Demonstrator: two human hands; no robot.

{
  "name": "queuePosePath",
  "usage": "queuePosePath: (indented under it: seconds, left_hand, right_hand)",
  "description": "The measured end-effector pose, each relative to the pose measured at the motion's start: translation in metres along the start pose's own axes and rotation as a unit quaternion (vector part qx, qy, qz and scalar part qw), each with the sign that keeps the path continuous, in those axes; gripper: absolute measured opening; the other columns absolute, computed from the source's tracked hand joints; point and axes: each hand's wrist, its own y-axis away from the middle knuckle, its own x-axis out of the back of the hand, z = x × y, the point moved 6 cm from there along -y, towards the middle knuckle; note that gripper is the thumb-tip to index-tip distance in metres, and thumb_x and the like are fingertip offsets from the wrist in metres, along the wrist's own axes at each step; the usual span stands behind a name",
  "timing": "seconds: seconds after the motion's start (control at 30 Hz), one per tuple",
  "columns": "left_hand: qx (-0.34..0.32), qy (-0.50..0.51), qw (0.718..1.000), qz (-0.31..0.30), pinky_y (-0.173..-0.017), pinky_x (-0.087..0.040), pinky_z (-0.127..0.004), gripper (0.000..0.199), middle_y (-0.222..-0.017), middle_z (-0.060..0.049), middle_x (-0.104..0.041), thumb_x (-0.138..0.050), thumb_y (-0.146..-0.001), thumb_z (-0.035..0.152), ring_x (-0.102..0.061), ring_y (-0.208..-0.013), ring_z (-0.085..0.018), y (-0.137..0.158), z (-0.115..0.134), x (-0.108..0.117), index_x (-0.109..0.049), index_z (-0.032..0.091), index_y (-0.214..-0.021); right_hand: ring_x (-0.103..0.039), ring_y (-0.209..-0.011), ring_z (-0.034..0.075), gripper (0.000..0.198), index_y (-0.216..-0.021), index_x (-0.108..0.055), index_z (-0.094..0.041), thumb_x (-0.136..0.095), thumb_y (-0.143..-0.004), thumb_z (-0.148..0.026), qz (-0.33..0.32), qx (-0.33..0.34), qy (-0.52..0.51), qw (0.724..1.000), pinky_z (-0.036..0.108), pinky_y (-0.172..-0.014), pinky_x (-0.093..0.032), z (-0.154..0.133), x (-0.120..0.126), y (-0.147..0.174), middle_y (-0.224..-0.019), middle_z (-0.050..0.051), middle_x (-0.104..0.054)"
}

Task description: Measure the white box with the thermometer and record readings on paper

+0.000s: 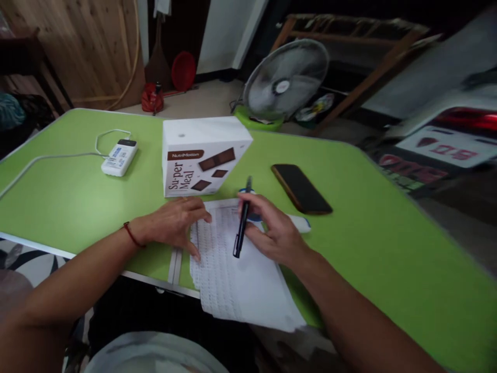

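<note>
Sheets of paper [256, 280] covered partly in rows of writing lie at the table's near edge and hang a little over it. My left hand [180, 223] rests at their left edge, thumb and fingers spread apart. Above the paper, my right hand [272, 230] grips a black pen [242, 228], its clip end pointing down toward me. A white and blue object [300, 223] is partly hidden behind my right hand. Just beyond the paper stands a white box [205, 155] printed "Su-per Meal".
On the green table [388, 248], a phone [301, 189] lies to the right. A white device [119, 157] with a cable [50, 157] sits to the left. Past the table stand a fan [285, 80], a red basin [184, 71] and, at right, a vehicle's rear with a plate [446, 147].
</note>
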Motion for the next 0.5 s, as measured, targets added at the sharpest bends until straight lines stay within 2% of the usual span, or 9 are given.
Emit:
queuePosePath:
  seconds: [0.1,0.2,0.27,0.33,0.4,0.5]
  left_hand:
    - [-0.019,0.020,0.999,-0.033,-0.102,-0.049,-0.048,0.084,-0.126,-0.020,-0.062,-0.083,-0.064,0.074,-0.061,-0.114,-0.035,0.001,0.008,-0.009,-0.065,0.014,-0.121]
    - [-0.019,0.039,0.998,-0.048,-0.109,-0.044,-0.053,0.089,-0.139,-0.022,-0.055,-0.085,-0.061,0.074,-0.054,-0.125,-0.039,0.005,0.013,-0.016,-0.066,0.014,-0.123]
    - [-0.011,0.050,0.998,-0.046,-0.110,-0.043,-0.053,0.086,-0.140,-0.022,-0.055,-0.082,-0.064,0.075,-0.051,-0.128,-0.040,0.009,0.014,-0.019,-0.067,0.014,-0.123]
    - [-0.011,0.058,0.998,-0.039,-0.111,-0.043,-0.054,0.081,-0.137,-0.021,-0.057,-0.078,-0.071,0.075,-0.051,-0.127,-0.039,0.012,0.016,-0.021,-0.067,0.014,-0.123]
    - [-0.009,0.056,0.998,-0.022,-0.111,-0.043,-0.055,0.074,-0.135,-0.021,-0.058,-0.073,-0.079,0.071,-0.051,-0.127,-0.038,0.014,0.020,-0.020,-0.066,0.014,-0.125]
    - [-0.021,0.062,0.998,-0.011,-0.115,-0.039,-0.058,0.054,-0.136,-0.019,-0.057,-0.068,-0.090,0.057,-0.050,-0.130,-0.036,0.015,0.032,-0.014,-0.064,0.017,-0.127]
  right_hand:
    - [-0.069,-0.086,0.022,0.044,-0.131,-0.055,-0.025,-0.061,-0.087,-0.021,0.047,-0.014,-0.008,0.999,0.040,-0.078,-0.060,0.009,-0.005,0.009,-0.101,0.006,-0.069]
    - [-0.068,-0.072,0.020,0.018,-0.105,-0.061,-0.025,-0.064,-0.088,-0.028,0.120,-0.079,0.030,0.989,0.034,-0.066,-0.058,0.014,-0.007,0.019,-0.087,0.003,-0.070]
    - [-0.067,-0.065,0.019,0.008,-0.094,-0.061,-0.026,-0.064,-0.088,-0.030,0.145,-0.109,0.055,0.982,0.032,-0.059,-0.055,0.012,-0.004,0.021,-0.083,0.001,-0.071]
    - [-0.062,-0.055,0.017,0.007,-0.085,-0.059,-0.026,-0.061,-0.091,-0.029,0.124,-0.080,0.042,0.988,0.029,-0.049,-0.049,0.002,-0.003,0.018,-0.072,-0.001,-0.067]
    - [-0.056,-0.047,0.015,0.017,-0.080,-0.058,-0.025,-0.054,-0.096,-0.028,0.063,-0.005,0.030,0.998,0.027,-0.042,-0.044,-0.012,-0.005,0.011,-0.061,-0.002,-0.060]
    - [-0.058,-0.051,0.016,0.017,-0.093,-0.063,-0.023,-0.048,-0.100,-0.027,0.037,0.073,0.076,0.994,0.028,-0.043,-0.044,-0.027,-0.004,0.006,-0.066,0.001,-0.062]
